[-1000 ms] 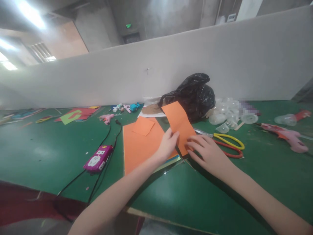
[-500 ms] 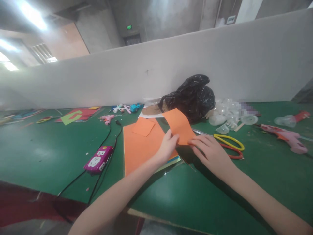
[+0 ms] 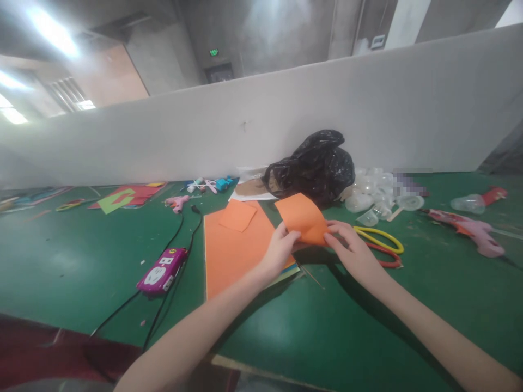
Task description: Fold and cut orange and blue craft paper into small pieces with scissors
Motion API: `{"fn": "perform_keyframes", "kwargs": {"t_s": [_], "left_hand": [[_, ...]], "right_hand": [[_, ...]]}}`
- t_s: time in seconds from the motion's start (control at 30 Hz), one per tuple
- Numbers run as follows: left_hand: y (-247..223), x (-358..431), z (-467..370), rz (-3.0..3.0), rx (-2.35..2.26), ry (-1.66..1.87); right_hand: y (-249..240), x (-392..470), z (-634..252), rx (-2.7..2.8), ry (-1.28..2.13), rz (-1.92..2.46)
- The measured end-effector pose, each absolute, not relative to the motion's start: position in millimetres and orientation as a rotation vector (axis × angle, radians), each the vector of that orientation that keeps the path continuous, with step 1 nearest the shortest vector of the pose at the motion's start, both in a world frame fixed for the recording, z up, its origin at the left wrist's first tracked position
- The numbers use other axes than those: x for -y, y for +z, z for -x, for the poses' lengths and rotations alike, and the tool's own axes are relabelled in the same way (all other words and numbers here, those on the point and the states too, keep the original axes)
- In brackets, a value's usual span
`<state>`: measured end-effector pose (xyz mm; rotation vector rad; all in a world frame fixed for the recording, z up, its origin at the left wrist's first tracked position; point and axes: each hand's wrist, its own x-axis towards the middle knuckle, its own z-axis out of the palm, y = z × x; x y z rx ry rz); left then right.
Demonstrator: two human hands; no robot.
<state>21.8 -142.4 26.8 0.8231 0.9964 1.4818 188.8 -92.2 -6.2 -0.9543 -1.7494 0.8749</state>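
A curved orange paper piece (image 3: 301, 216) is held up between both hands, its far end bending upward. My left hand (image 3: 281, 247) pinches its near left edge, thumb on top. At its right corner my right hand (image 3: 347, 245) grips the paper between thumb and fingers. Below and to the left lies a large orange sheet (image 3: 232, 256) on other coloured sheets, with a small orange piece (image 3: 239, 215) on it. Scissors with yellow and red handles (image 3: 384, 239) lie just beyond my right hand, their blades hidden.
A purple power strip (image 3: 161, 270) with black cables is at the left. Behind are a black plastic bag (image 3: 316, 166) and clear plastic cups (image 3: 370, 193). Pink glue guns lie at the right (image 3: 469, 228) and back left (image 3: 177, 203) on the green table (image 3: 306, 326).
The held paper is now bent more, its far end curving over. My right hand has closed in on its right corner, fingers less spread. The view has shifted slightly.
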Motion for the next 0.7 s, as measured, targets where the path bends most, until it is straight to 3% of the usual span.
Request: {"fn": "perform_keyframes", "kwargs": {"t_s": [0.7], "left_hand": [[23,151,-33,-0.622,-0.768,1.435]], "right_hand": [[-12,85,-190,1.599,1.040,0.936]]}}
